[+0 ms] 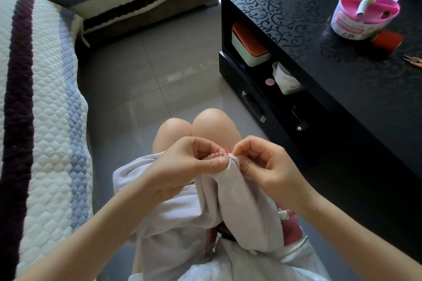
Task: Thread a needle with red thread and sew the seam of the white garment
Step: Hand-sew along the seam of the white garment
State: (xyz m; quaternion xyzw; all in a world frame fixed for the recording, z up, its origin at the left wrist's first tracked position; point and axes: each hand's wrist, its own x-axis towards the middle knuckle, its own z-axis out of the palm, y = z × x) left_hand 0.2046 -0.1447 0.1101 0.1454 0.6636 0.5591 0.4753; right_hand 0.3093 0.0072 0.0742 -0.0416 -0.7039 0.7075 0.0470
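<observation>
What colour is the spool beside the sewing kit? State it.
The spool is orange-red; head view.

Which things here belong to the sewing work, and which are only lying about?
Sewing job: white garment, red thread, left hand and right hand pinching the seam, red spool, sewing kit, snips.
Lying about: lidded box, white tub, quilted cover.

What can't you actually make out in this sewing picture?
Head view:
- Sewing needle: hidden or too thin, where the right hand pinches the white cloth garment's seam.
- Thin red thread's free end: too fine.
- Orange-handled tool on the glossy black table: cut off by the right edge.
- Pink-lidded round sewing box's label: too small to read.
</observation>
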